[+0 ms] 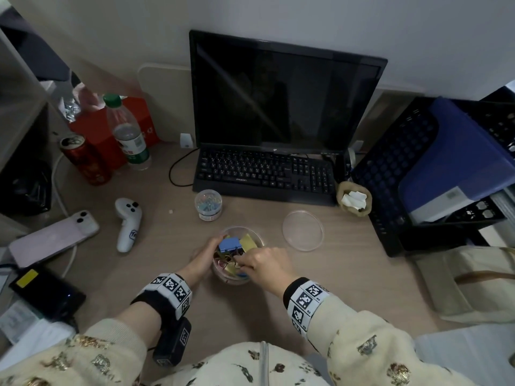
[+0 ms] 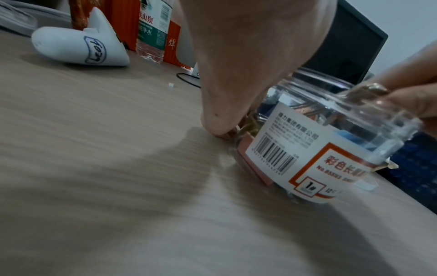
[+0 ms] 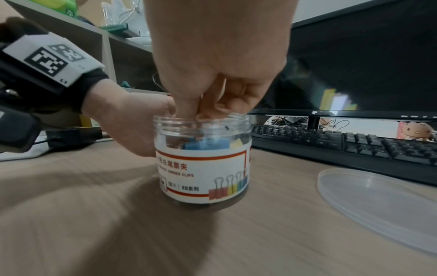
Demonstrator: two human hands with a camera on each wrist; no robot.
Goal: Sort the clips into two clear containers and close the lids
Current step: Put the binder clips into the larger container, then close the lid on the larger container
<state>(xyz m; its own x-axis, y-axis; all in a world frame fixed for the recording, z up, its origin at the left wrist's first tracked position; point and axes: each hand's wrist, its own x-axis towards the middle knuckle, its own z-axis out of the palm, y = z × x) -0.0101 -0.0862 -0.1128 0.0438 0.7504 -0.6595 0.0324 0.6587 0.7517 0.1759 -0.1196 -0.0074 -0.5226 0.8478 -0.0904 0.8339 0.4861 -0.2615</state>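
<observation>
A clear jar (image 1: 259,238) with a white label (image 3: 203,173) stands open on the desk in front of me, holding several binder clips. A blue clip (image 1: 229,244) and a yellow clip (image 1: 249,241) lie on top. My left hand (image 1: 210,249) wraps round the jar's left side and grips it. My right hand (image 1: 244,263) reaches into the jar's mouth, fingers curled and pinching the wire handle of a gold clip (image 1: 232,268). The jar's clear lid (image 1: 303,230) lies flat on the desk to the right. A smaller clear jar (image 1: 208,204) of coloured paper clips stands closed behind.
A black keyboard (image 1: 264,174) and monitor (image 1: 284,93) fill the back of the desk. To the left lie a white controller (image 1: 128,224), a phone (image 1: 53,238), a red can (image 1: 86,160) and a water bottle (image 1: 128,132). A black file tray (image 1: 434,168) stands at the right.
</observation>
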